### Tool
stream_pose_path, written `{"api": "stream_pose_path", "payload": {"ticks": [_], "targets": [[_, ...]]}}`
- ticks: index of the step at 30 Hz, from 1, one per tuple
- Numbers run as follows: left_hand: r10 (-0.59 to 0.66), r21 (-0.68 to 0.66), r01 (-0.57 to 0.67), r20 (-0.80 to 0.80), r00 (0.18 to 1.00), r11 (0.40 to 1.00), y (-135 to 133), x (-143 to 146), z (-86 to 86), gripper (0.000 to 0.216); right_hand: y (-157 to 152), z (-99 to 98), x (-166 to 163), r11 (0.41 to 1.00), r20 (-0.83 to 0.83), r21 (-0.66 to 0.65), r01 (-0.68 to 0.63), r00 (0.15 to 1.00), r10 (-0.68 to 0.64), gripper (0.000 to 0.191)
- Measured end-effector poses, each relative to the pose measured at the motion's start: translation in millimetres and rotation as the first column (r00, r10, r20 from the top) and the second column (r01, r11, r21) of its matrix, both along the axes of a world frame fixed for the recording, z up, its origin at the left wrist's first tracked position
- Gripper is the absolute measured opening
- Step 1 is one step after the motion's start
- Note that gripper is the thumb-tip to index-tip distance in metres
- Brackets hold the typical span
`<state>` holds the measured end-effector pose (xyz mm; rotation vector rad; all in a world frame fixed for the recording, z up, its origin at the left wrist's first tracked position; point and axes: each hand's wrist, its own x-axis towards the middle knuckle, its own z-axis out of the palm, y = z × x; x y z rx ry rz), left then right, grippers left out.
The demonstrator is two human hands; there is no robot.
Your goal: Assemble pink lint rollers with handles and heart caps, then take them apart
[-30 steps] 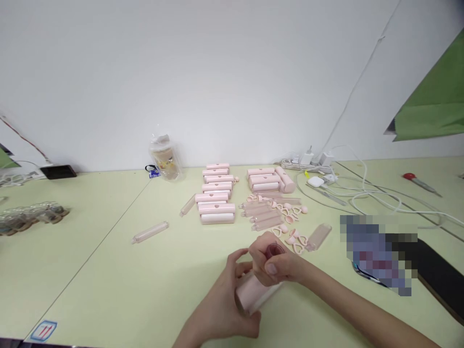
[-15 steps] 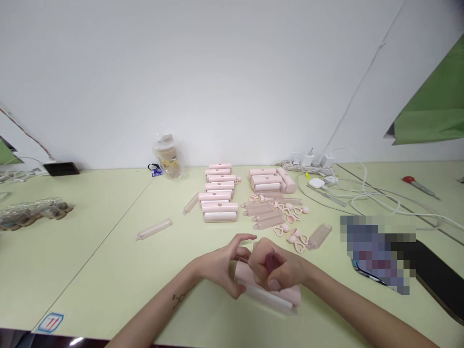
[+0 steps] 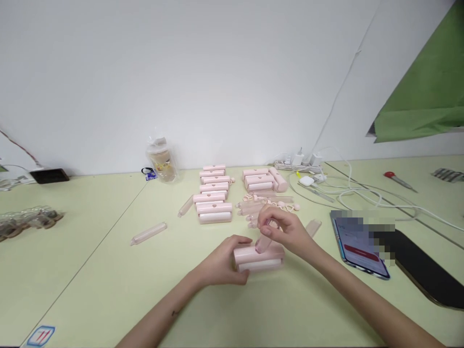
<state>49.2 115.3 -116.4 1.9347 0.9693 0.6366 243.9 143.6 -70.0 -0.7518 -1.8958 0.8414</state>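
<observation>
Held case (image 3: 244,254): pale pink, with a white roll (image 3: 259,265)
Tube (image 3: 264,241) at its 12 o'clock: see-through pink
Row of cases (image 3: 214,208), 11 o'clock from the held case: pale pink, white
Table (image 3: 97,285): pale yellow-green
Phone (image 3: 358,243), 3 o'clock: bluish screen, red bar
Tool (image 3: 401,181), 2 o'clock: red handle, grey rest
Sticker (image 3: 41,335), between 8 and 9 o'clock: white, blue outline, red strokes

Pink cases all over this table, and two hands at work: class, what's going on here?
The left hand holds one end of a pink-and-white case. The right hand holds a translucent tube at a tilt, its lower end at the top of that case. Beyond the hands, similar cases lie in two groups. Loose tubes and small pink pieces lie near the right hand, and a lone tube lies off to the left.
</observation>
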Motion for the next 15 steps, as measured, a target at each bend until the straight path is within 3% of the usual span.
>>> {"api": "stream_pose_path", "payload": {"ticks": [4,8,11,15], "targets": [[0.024,0.034,-0.025,0.023,0.999,0.999,8.3,9.1,24.7,0.058,0.4,5.2,1.5,0.997,0.105,0.073,0.036,0.993,-0.044,0.014],[-0.126,-0.053,0.140,0.210,0.970,0.989,19.6,28.8,45.3,0.029,-0.6,7.1,-3.7,0.992,0.154,0.114,0.048,0.986,-0.066,0.013],[-0.190,-0.177,0.263,0.348,0.918,0.948,28.6,42.5,47.0,0.009,-0.3,7.1,-10.6,0.997,0.063,0.079,-0.004,0.998,-0.001,0.017],[-0.129,-0.304,0.256,0.381,0.916,0.918,33.4,54.2,38.1,0.010,-1.4,7.1,-18.5,0.991,-0.090,-0.110,-0.075,0.994,0.065,0.021]]}}
